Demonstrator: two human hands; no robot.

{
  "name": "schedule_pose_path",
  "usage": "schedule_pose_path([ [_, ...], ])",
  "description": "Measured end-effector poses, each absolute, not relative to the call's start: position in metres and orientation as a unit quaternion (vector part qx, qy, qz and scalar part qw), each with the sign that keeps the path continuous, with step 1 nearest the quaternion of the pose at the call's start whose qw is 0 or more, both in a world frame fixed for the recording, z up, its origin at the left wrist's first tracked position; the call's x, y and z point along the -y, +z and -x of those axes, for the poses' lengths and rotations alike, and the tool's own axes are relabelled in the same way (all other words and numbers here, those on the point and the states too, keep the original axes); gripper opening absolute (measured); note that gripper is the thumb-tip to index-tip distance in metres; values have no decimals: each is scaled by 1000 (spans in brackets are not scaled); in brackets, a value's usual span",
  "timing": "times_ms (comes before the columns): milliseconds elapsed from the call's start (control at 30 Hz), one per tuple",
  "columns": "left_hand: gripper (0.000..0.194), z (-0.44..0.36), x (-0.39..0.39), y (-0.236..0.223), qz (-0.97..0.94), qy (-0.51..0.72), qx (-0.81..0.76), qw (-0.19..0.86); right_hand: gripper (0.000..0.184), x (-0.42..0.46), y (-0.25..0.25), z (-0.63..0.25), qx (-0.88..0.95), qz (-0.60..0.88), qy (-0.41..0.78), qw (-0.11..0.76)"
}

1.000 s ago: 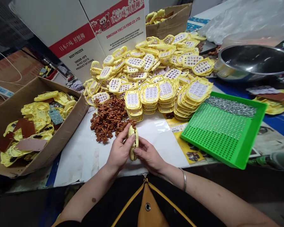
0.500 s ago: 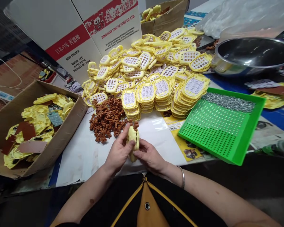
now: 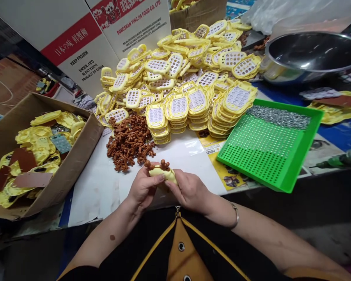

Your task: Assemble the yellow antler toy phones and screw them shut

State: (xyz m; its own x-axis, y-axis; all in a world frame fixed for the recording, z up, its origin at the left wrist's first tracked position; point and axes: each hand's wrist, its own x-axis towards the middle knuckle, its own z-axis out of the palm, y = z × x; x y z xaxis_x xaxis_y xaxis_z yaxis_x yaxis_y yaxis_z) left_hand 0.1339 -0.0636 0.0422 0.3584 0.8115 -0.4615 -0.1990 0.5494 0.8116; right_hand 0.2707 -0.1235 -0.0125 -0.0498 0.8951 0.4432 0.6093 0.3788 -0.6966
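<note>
Tilted flat since the earlier frame, yellow plastic toy-phone shell (image 3: 163, 172) is lying at lower centre, left hand (image 3: 142, 187) and right hand (image 3: 190, 190) both pinching it, steadying brown antler piece (image 3: 157, 165) above white tabletop (image 3: 105, 187).

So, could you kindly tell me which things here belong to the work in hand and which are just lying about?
In hand:
left hand
right hand
yellow plastic toy shell
heap of brown plastic antlers
stacked yellow keypad shells

Lying about:
green perforated plastic tray
steel bowl
cardboard box of scraps
</note>
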Motion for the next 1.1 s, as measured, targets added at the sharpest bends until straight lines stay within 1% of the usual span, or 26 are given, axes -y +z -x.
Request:
schedule_pose_path([
  [133, 39, -131, 62, 44, -387, 330, -447, 736, 31, 123, -1, -280, 695, 508, 227, 455],
  [200, 39, -131, 63, 43, -421, 338, -440, 717, 27, 124, 3, -282, 700, 494, 237, 459],
  [367, 35, -136, 67, 39, -422, 327, -443, 720, 33, 127, -3, -273, 706, 531, 125, 452],
  [433, 37, -135, 68, 38, -419, 306, -446, 729, 34, 128, -4, -272, 690, 531, 140, 471],
  [500, 41, -132, 68, 37, -433, 284, -441, 733, 37, 128, -2, -274, 673, 530, 196, 478],
  [600, 46, -125, 68, 35, -471, 264, -438, 718, 44, 127, 0, -281, 685, 551, 227, 419],
  [667, 45, -123, 70, 33, -488, 258, -446, 704, 47, 127, -1, -284, 708, 559, 207, 380],
  [700, 44, -122, 71, 31, -489, 253, -449, 704, 47, 127, -3, -284, 714, 559, 187, 378],
  [800, 39, -123, 75, 25, -475, 239, -450, 717, 48, 126, -9, -280, 713, 549, 110, 422],
  [867, 35, -124, 77, 23, -469, 246, -449, 720, 48, 124, -12, -278, 700, 544, 88, 454],
  [967, 38, -124, 77, 23, -453, 271, -441, 726, 46, 123, -12, -282, 696, 505, 141, 491],
  [1033, 42, -123, 76, 26, -425, 293, -430, 740, 41, 125, -9, -287, 696, 458, 189, 519],
  [1100, 40, -123, 74, 28, -397, 311, -421, 754, 37, 128, -7, -291, 689, 433, 208, 542],
])
